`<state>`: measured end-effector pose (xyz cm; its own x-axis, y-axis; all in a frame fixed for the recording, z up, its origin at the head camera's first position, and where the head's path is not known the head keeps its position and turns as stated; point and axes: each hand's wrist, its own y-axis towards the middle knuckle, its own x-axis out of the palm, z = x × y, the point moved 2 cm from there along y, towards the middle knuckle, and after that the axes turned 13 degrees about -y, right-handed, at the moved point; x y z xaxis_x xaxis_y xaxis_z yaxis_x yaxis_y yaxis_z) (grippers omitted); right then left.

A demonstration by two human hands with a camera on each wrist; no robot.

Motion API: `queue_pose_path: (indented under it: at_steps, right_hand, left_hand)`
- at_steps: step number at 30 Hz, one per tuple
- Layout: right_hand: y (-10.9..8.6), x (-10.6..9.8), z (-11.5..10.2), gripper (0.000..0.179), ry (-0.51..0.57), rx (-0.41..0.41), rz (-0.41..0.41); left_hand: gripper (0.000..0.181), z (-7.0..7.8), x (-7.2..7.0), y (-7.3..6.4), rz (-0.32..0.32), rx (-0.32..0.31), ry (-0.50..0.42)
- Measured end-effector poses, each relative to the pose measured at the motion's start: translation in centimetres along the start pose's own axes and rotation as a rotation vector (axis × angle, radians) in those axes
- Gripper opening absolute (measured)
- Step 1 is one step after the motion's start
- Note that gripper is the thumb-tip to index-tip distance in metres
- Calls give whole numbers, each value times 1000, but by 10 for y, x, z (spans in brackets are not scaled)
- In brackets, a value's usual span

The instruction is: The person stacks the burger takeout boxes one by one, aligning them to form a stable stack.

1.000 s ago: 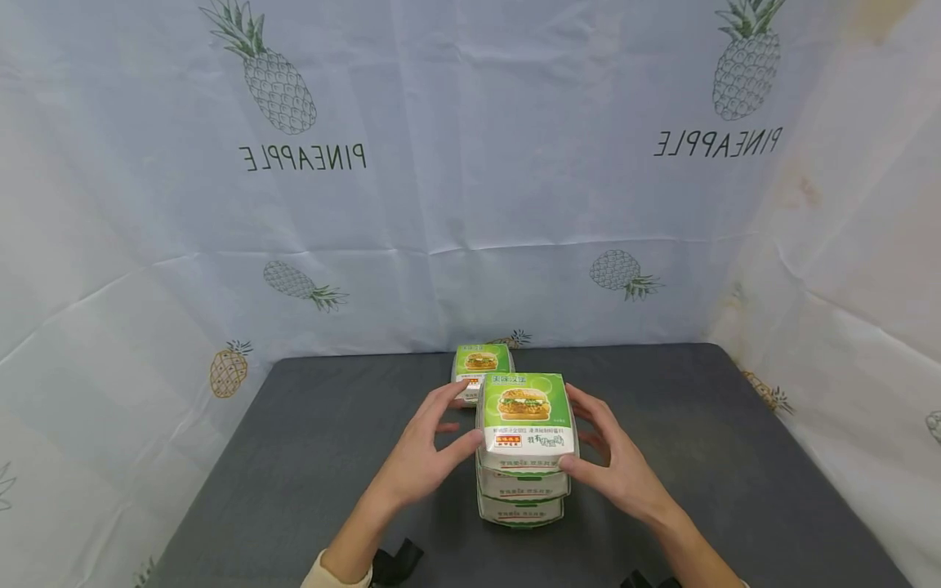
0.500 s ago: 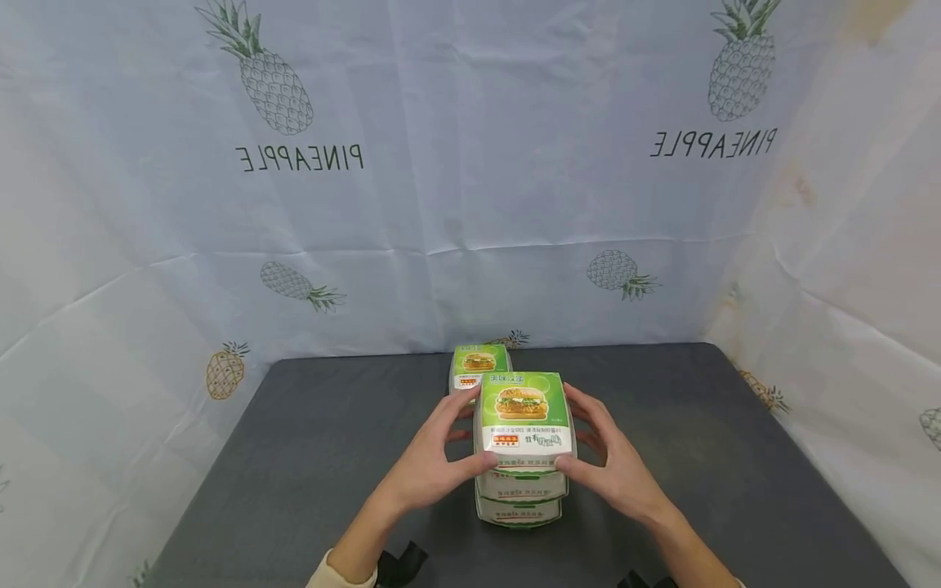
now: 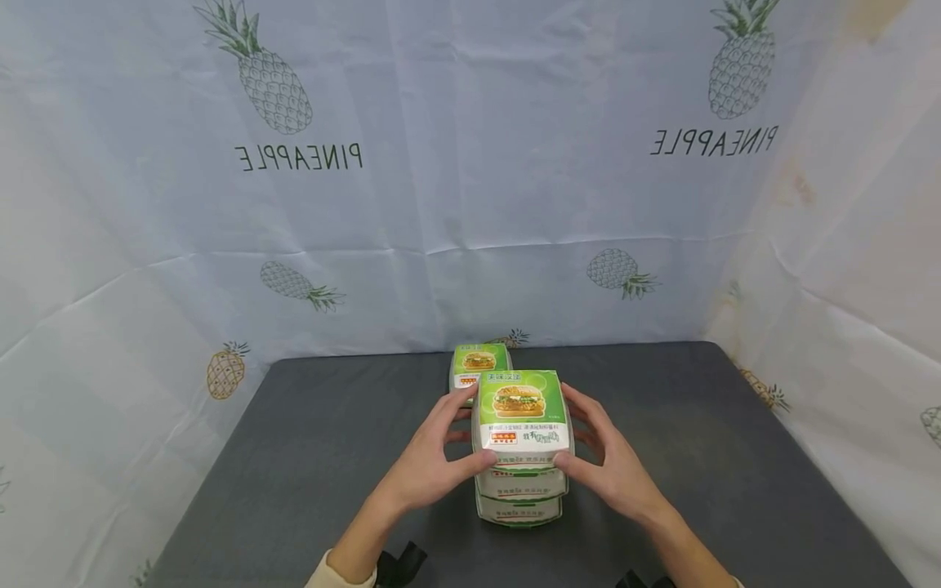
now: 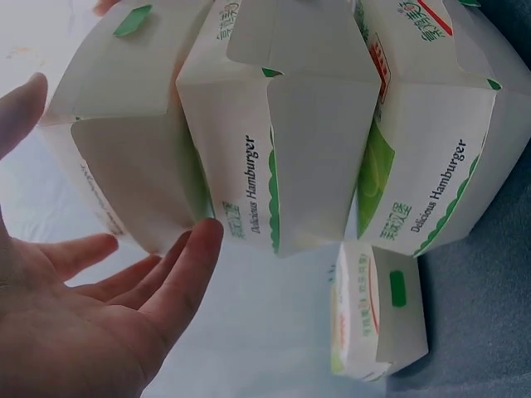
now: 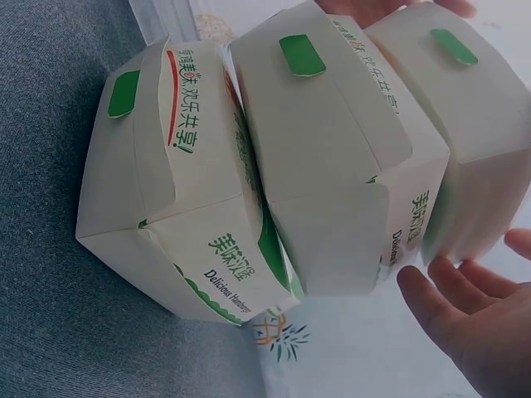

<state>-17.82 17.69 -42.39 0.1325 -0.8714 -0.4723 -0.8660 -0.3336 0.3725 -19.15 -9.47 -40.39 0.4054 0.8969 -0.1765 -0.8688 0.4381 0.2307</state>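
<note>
Three burger boxes, white with green lids, stand stacked in the head view. My left hand (image 3: 432,457) holds the left side of the top burger box (image 3: 520,408), thumb at its front edge, fingers along its side. On the opposite side my right hand (image 3: 612,465) holds the same box, its thumb at the front corner. Below it sit the middle burger box (image 3: 522,485) and the bottom burger box (image 3: 519,511). The left wrist view shows the fingers (image 4: 189,274) at the top box's side. Fingertips (image 5: 440,282) also reach that box in the right wrist view.
Behind the stack, partly hidden, another burger box (image 3: 470,359) stands near the table's far edge. A dark grey cloth covers the table (image 3: 323,433). White pineapple-print curtains (image 3: 470,163) rise at the back and both sides.
My left hand has moved right and in against the top box, its thumb now at the front edge. The top box has shifted slightly left and back. The right hand has followed a little.
</note>
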Motion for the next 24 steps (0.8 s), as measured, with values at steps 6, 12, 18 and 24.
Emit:
queue_pose_path:
  at_steps: [6,12,18,24]
  right_hand:
    - [0,0,1,79,1,0,2]
    - [0,-1,2,79,-7,25,8]
    - [-1,-2,2,80,-9,25,7]
    - [-2,-3,1,79,-17,18,0]
  left_hand:
    - [75,0,-3,0,-14,17,10]
    - [63,-5,-15,3,50,29,39]
    - [55,-22,-29,15,186,48,114]
    - [53,-42,-40,30,281,79,246]
